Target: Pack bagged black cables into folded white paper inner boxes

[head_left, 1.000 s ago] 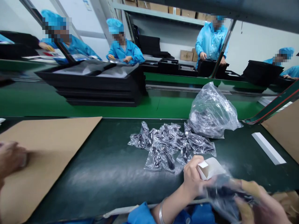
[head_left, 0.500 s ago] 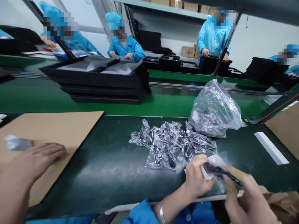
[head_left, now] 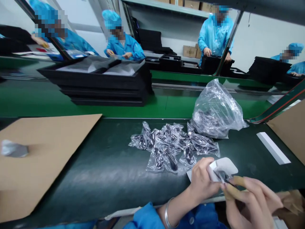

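Observation:
My left hand [head_left: 202, 178], a bracelet at its wrist, is closed around a small white box [head_left: 226, 164] with its flap up and its open end facing right. Partly inside that opening is a black cable in a clear bag [head_left: 222, 175]. My right hand [head_left: 251, 198], with yellowish covers on its fingertips, pinches the end of the bagged cable at the box's mouth. Beyond my hands, several more bagged black cables [head_left: 166, 144] lie in a heap on the dark green work surface [head_left: 114, 178].
Behind the heap stands a large clear bag [head_left: 215, 109] of similar packets. A cardboard sheet [head_left: 54, 149] at left carries a small grey-white item [head_left: 14, 149]. Stacked black trays [head_left: 105, 86] sit on the green belt. A white strip [head_left: 273, 148] lies at right. Co-workers in blue sit and stand opposite.
My right hand has moved the bagged cable further into the box. Another person's hand at the left, over the cardboard, has gone out of view. The whole view has shifted slightly.

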Tool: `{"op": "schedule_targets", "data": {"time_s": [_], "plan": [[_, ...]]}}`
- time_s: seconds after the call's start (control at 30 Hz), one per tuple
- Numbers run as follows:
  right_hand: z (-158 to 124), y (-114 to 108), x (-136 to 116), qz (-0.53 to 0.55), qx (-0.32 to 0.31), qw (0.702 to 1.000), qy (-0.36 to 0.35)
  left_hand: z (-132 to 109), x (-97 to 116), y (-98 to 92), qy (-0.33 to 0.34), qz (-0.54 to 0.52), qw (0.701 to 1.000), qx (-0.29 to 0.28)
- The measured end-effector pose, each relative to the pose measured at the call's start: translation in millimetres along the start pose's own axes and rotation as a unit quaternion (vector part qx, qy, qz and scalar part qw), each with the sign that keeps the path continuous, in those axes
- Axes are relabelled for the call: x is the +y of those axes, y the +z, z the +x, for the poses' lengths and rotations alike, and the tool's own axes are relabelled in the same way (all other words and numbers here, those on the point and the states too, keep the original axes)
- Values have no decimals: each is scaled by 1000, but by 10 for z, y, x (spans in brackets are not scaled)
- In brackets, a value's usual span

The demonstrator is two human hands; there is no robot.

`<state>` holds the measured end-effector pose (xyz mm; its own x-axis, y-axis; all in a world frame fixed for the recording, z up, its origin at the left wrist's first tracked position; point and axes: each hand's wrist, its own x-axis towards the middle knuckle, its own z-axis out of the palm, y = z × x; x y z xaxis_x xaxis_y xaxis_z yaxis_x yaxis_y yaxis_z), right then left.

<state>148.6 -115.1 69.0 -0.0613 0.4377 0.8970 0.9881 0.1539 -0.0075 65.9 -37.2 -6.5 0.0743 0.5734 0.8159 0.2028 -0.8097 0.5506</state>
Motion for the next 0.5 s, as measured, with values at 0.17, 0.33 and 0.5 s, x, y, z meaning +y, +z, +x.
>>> {"op": "schedule_targets", "data": {"time_s": [0.17,0.33,0.5], "plan": [[50,88,16,24,-90,994,62,-5,64,15,26,15,1000,-1],[-94,223,-13,38,-114,993,22,11,32,-4,5,-15,1000,8],[-237,194,1,119,-59,975,179,19,-81,-51,-9,-62,998,21]]}}
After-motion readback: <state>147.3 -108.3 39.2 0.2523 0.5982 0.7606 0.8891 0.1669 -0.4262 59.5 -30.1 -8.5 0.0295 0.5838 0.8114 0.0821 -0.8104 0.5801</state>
